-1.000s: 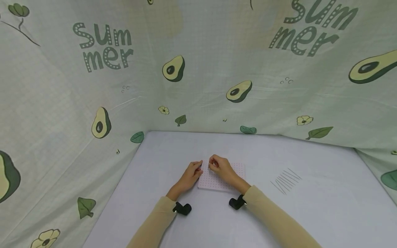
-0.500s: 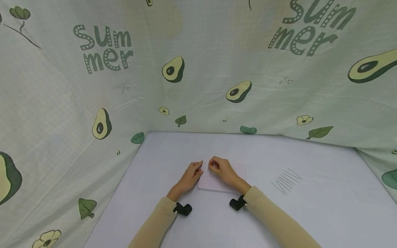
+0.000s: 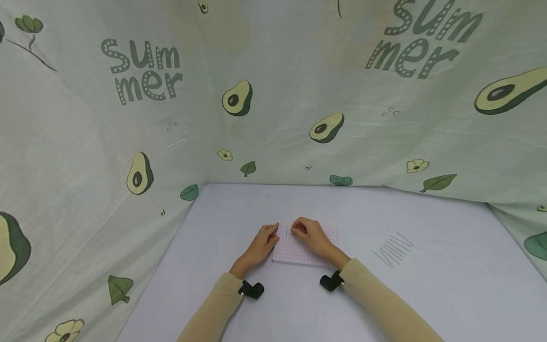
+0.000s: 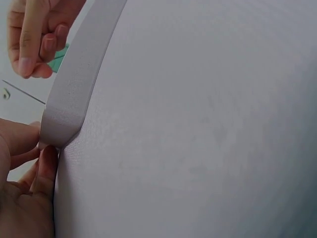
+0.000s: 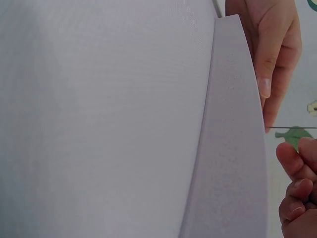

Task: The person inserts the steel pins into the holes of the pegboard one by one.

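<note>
A thick white board [image 3: 299,254] with a grid of pink dots lies on the table. My left hand [image 3: 259,244] holds its left edge, thumb and fingers against the side. A thin dark stick [image 3: 287,231] stands upright from the board near its far left corner; in the right wrist view the stick [image 5: 292,127] juts from the board's face. My right hand [image 3: 311,237] hovers over the board just right of the stick, index finger and thumb close together. A gap separates its fingertips from the stick, and I see nothing between them.
Several thin dark sticks [image 3: 394,250] lie in a loose, roughly parallel group on the white table [image 3: 448,266], right of the board. A curtain [image 3: 273,152] printed with avocados and leaves hangs behind the table and along its left side.
My right hand has let go of the thin stick and moved slightly right, leaving it standing in the board. The left hand stays at the board's edge.
</note>
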The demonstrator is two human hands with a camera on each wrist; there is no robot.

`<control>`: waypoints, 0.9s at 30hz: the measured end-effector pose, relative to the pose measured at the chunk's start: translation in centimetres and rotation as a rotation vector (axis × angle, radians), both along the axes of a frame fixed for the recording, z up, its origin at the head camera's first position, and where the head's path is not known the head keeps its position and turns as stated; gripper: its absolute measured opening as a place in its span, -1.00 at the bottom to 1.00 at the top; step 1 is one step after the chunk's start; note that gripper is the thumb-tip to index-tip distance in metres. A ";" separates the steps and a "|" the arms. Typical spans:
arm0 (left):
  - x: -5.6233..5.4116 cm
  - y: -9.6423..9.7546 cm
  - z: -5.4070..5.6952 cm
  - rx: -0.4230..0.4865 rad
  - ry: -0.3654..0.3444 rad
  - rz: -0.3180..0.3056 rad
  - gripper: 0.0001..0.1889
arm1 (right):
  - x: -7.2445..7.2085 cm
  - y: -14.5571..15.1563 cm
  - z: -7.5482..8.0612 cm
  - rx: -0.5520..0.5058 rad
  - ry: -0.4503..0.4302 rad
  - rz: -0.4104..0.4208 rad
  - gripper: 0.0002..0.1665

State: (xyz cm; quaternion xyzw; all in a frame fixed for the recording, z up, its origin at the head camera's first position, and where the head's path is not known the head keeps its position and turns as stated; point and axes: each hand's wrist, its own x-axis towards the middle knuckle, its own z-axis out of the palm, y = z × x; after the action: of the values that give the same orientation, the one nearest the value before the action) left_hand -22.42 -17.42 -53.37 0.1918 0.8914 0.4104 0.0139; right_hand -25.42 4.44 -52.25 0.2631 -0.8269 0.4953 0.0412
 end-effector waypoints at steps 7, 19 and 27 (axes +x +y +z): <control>0.1 0.1 -0.1 -0.007 -0.019 -0.003 -0.49 | 0.3 1.4 0.2 -0.012 -0.011 -0.031 -0.92; 0.3 0.1 -0.2 0.003 -0.035 0.006 -0.47 | 1.4 4.4 0.5 -0.006 -0.004 -0.090 -0.92; 0.2 0.1 0.0 0.006 -0.030 0.017 -0.48 | 2.1 5.8 1.0 0.048 0.026 -0.176 -0.94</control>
State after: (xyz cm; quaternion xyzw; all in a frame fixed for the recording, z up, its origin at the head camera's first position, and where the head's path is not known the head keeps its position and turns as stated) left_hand -22.19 -17.30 -53.40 0.1780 0.8915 0.4160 0.0232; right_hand -23.32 10.27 -51.28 0.1969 -0.8577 0.4665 0.0889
